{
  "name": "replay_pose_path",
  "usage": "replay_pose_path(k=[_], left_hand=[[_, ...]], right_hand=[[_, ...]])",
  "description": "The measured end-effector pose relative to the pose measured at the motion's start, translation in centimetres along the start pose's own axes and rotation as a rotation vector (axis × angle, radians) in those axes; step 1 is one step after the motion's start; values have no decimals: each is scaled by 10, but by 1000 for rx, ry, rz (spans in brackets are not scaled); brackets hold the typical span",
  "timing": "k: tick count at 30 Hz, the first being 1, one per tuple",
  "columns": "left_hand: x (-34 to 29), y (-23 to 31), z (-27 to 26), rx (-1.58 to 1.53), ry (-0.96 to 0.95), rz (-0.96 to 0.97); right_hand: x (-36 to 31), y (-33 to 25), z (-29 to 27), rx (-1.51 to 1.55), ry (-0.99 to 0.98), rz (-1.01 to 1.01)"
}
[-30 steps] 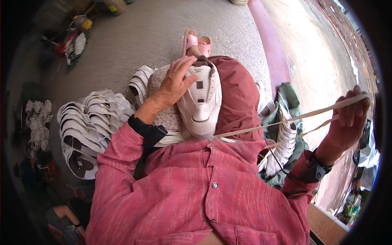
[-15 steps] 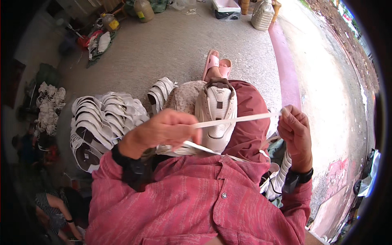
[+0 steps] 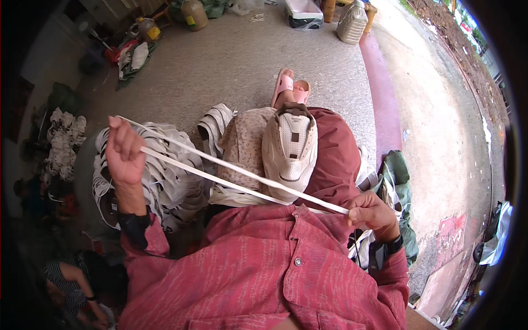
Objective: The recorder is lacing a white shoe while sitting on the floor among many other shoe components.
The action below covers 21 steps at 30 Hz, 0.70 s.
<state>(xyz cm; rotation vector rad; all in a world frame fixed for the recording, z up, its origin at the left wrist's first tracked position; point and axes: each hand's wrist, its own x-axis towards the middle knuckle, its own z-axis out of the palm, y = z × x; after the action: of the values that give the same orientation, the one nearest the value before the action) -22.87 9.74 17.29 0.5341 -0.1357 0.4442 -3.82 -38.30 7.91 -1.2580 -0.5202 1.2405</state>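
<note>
A white shoelace point(image 3: 236, 169) is stretched slantwise across my lap, in two strands running from my left hand. My left hand point(image 3: 125, 151) is raised at the left, its fingers closed on the lace. Lower at the right, my right hand point(image 3: 375, 212) pinches one strand between thumb and fingers. The other strand runs down toward my waist, where its far part is hidden against the shirt. Between my knees rests a cream shoe upper point(image 3: 290, 157) with a brown collar, its lace holes bare. Neither hand touches it.
Stacked white shoe uppers point(image 3: 170, 159) stand on my left, with a smaller stack point(image 3: 216, 124) by my knee. A green sack point(image 3: 397, 165) with more uppers lies at my right. A co-worker's arm point(image 3: 77, 278) shows lower left. Jugs point(image 3: 352, 23) and a basin point(image 3: 305, 11) stand far off.
My left hand has swung out to the left and up, drawing the shoelace long. My right hand has come down and slightly left. The shoe upper stays between my knees.
</note>
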Motion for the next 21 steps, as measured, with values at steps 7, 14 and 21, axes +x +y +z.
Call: replay_pose_path(k=[7,14,21], left_hand=[[11,22,33,119,-4,-17],[-3,85,42,19,-166,155],[-28,141,-104,83,251,179]], right_hand=[[27,-9,-28,429,344,-553],[-32,15,-174,1218,404,-749],[-66,79,-224,1355,314,-712]])
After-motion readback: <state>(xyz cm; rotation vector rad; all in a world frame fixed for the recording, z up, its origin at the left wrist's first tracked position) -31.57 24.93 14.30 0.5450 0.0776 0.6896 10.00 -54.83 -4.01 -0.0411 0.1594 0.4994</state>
